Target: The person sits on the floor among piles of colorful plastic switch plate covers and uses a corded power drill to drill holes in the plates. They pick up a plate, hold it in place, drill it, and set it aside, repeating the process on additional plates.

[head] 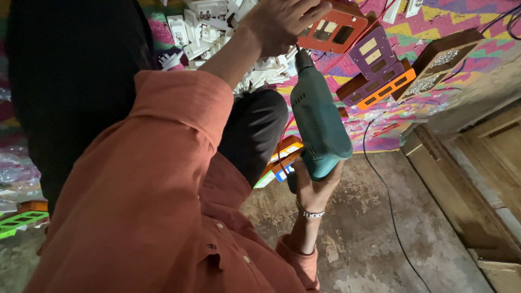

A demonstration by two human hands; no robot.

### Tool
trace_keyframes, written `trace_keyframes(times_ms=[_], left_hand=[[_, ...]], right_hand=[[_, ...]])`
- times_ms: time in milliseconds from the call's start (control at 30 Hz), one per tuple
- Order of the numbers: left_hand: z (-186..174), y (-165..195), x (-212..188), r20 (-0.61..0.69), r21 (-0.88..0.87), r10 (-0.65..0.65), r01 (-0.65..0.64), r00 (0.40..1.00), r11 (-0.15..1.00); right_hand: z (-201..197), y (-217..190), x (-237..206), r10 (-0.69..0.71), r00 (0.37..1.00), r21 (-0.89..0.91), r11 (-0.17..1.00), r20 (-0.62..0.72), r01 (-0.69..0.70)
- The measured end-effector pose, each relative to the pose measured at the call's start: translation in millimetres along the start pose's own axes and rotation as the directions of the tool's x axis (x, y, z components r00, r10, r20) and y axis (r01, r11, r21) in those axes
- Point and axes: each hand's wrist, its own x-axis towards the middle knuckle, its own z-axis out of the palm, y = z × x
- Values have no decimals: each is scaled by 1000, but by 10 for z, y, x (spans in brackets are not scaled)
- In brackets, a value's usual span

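Drill at the orange plate

My right hand (313,184) gripped the drill (317,122), its bit at the orange plate (332,30) that my left hand (279,21) clasped above the white switch pile (217,27); I judged many plates (374,68) remained to be done

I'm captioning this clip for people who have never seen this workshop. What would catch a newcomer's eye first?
The teal power drill at centre, gripped from below by the right hand, its tip pointing up at an orange switch-plate frame that the left hand holds at the top. Next, the orange sleeve filling the lower left. Behind, a heap of white switch parts and stacked purple and orange frames lie on a bright patterned mat.
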Motion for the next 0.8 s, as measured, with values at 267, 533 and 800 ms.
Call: trace_keyframes(times_ms=[267, 533, 800], left_hand=[[-18, -5, 10, -11, 73, 32, -31, 999, 997], [68, -13, -26, 5, 40, 14, -15, 1000, 999], [28, -15, -28, -20, -50, -5, 4, 1000, 999]], right_hand=[[-28, -19, 11, 59, 998, 32, 998, -12, -59], [52, 25, -27, 28, 999, 9, 1000, -27, -27], [99, -48, -20, 69, 998, 75, 995, 9, -69]])
